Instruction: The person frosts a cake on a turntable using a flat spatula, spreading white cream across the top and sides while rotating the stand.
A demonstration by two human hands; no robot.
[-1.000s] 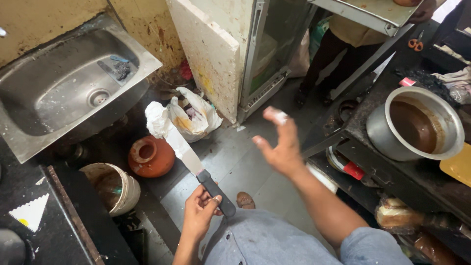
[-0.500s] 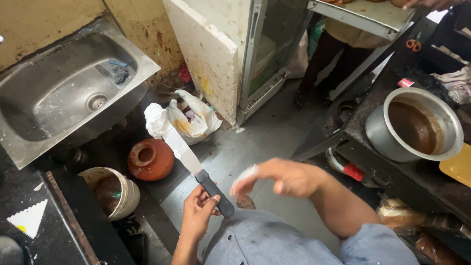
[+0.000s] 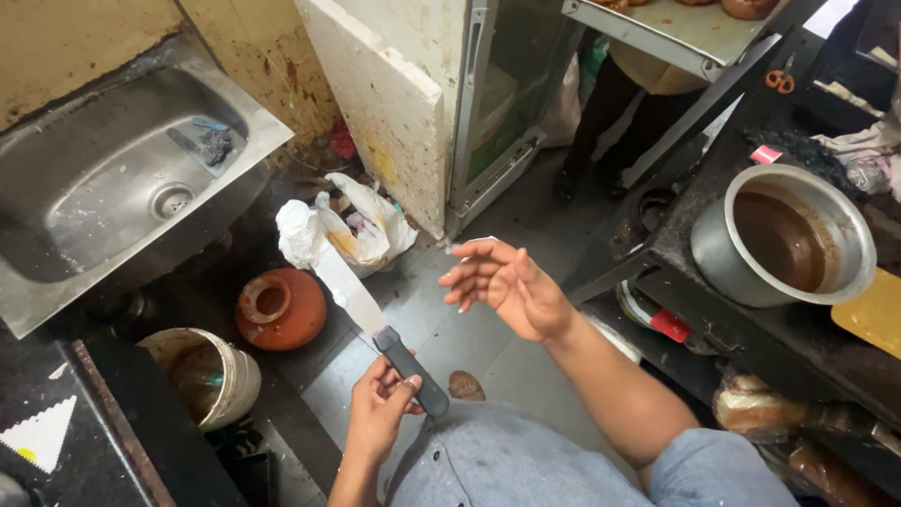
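Note:
My left hand (image 3: pixel 380 413) grips the dark handle of a large knife (image 3: pixel 371 319) whose broad pale blade points up and away over the floor. My right hand (image 3: pixel 502 286) hovers in the air just right of the blade, palm turned toward me, fingers spread and empty, apart from the knife. I wear a grey-blue shirt (image 3: pixel 507 465) seen at the bottom.
A steel sink (image 3: pixel 113 188) sits at upper left. On the floor are an orange clay pot (image 3: pixel 282 310), a white bucket (image 3: pixel 211 376) and plastic bags (image 3: pixel 343 230). A metal pot of brown liquid (image 3: pixel 784 235) stands on the dark counter at right. Another person's legs (image 3: pixel 615 103) stand beyond.
My right hand dropped from a raised position, swept left toward the knife, then turned palm-in and opened beside the blade. The left hand kept the knife nearly still.

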